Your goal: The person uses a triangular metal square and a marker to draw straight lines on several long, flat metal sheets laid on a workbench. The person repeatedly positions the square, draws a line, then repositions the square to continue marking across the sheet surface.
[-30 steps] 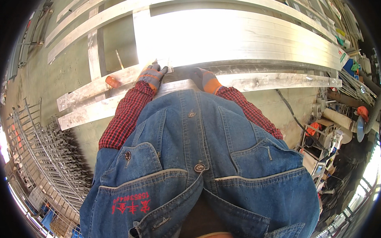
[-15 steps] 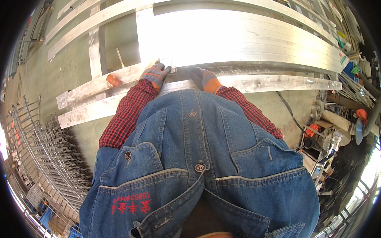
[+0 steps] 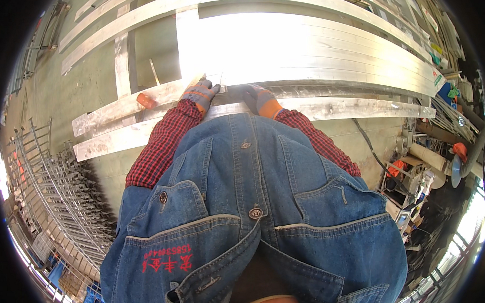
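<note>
My left hand (image 3: 201,95), in a grey and orange work glove, is closed at the near left corner of a row of shiny metal bars (image 3: 374,60). A thin pale edge shows past its fingers, but what they hold is too small and glare-washed to name. Beside it, a small metal piece (image 3: 223,82) lies against the row. My right hand (image 3: 263,100), gloved alike, has its fingers curled together at the row's near edge. Their tips are hidden, so I cannot make out what they grip. Both hands are above the near metal support beam (image 3: 351,108).
An orange-red cylindrical object (image 3: 146,101) lies on the beams at the left. Metal racks (image 3: 65,193) stand on the floor at the lower left. Cluttered tools, a cardboard tube (image 3: 428,154) and a dark cable (image 3: 367,135) are at the right. More long beams (image 3: 119,20) extend beyond.
</note>
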Tool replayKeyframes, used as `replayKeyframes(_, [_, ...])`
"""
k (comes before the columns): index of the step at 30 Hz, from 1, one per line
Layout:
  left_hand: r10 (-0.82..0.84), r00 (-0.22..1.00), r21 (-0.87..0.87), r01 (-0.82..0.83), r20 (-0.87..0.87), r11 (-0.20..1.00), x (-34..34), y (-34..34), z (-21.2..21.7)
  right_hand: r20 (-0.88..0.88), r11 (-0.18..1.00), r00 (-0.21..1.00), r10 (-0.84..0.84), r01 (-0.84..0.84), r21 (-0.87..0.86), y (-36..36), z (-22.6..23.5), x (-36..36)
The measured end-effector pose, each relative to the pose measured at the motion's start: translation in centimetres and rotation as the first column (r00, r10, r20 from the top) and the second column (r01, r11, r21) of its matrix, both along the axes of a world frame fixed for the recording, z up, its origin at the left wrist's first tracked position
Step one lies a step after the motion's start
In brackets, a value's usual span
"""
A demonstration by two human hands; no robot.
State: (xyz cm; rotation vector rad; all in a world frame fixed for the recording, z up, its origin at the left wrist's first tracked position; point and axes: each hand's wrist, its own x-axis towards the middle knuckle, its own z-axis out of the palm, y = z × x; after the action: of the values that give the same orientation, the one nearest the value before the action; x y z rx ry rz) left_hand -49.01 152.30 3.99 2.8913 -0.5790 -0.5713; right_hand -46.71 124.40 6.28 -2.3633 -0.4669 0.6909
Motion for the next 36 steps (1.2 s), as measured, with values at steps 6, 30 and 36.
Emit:
replayKeyframes(6, [0.002,1.0,0.014,-0.001,-0.021,1.0,0.1,-0.3,0.9,0.194,0.99,0.971,0.141,-0.137,-0.038,1.4,0.1,1.5])
replayKeyframes(30, [0.037,0.976,0.12,-0.011,-0.216,0.993,1.3,-1.2,2.8,0.252,0.943,0.928,0.275,-0.209,-0.258,6.6,-0.9,6.6])
replayKeyframes(36, [0.031,0.973,0.153,0.004,-0.231,0.988,1.5,-1.4,3.2,0.229,0.946,0.938,0.259,-0.199,-0.255,6.8,-1.3,6.6])
